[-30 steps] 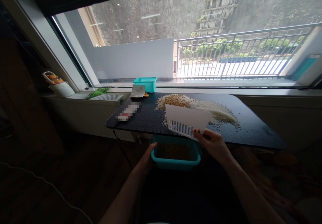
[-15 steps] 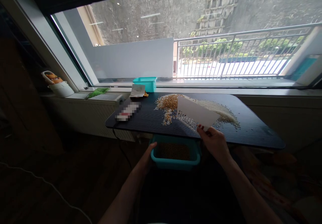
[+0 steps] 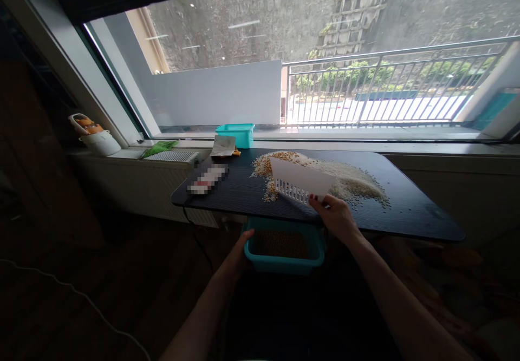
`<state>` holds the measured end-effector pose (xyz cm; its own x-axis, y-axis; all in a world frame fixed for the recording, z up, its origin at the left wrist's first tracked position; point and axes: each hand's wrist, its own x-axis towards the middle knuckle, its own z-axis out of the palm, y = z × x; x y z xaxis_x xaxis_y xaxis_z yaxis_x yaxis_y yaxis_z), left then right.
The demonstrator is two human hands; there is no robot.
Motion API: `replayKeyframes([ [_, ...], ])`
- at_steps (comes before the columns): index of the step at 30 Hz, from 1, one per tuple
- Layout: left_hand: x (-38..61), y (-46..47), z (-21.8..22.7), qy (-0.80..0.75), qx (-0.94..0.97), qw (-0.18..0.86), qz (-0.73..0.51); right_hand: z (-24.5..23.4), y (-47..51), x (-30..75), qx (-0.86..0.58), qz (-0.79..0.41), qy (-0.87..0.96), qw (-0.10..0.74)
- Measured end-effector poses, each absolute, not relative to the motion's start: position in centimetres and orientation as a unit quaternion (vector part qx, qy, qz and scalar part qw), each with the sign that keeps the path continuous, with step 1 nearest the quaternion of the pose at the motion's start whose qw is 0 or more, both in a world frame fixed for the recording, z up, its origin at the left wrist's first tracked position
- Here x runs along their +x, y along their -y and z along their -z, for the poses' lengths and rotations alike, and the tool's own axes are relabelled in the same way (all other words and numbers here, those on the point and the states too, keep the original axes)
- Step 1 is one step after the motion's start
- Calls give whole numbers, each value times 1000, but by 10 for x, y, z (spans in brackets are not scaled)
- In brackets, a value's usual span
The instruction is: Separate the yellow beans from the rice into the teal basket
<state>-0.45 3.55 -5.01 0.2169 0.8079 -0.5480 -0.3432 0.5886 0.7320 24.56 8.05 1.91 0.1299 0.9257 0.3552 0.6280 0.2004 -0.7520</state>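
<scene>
My right hand [image 3: 335, 216] pinches the near edge of a white sheet-like scoop [image 3: 303, 176] with a row of slots along one side. The scoop is tilted over the table and hides part of the yellow kernels [image 3: 266, 166], which look like corn. To its right spreads a heap of white grains [image 3: 355, 179], like rice. Below the table's front edge, my left hand [image 3: 240, 250] grips the left rim of a turquoise bin [image 3: 284, 266], thumb over the rim. Brownish kernels [image 3: 282, 243] cover the bin's bottom in shadow.
The dark table [image 3: 410, 215] stands against the window sill. At its back left are a second turquoise bin [image 3: 239, 136] and a paper packet [image 3: 223, 145]. A blurred-out flat object [image 3: 208, 179] with a cord lies at the left. A radiator [image 3: 150, 182] stands beyond.
My right hand has moved the scoop left and slightly farther away, over the yellow kernels. More of the white grains now shows. The left hand and its bin stay in place.
</scene>
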Motion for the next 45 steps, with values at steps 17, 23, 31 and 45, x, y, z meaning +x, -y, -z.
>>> replayKeyframes([
  [17,-5,-36,51,-495,238,742,-385,-23,-72,254,-586,-210,640,450],
  [23,-4,-36,51,-492,245,743,-383,-25,-73,255,-595,-213,626,457],
  [31,-6,-35,49,-501,248,734,-384,-19,-84,250,-564,-221,655,452],
  [45,-4,-36,50,-492,244,742,-384,-24,-72,255,-557,-247,655,447],
])
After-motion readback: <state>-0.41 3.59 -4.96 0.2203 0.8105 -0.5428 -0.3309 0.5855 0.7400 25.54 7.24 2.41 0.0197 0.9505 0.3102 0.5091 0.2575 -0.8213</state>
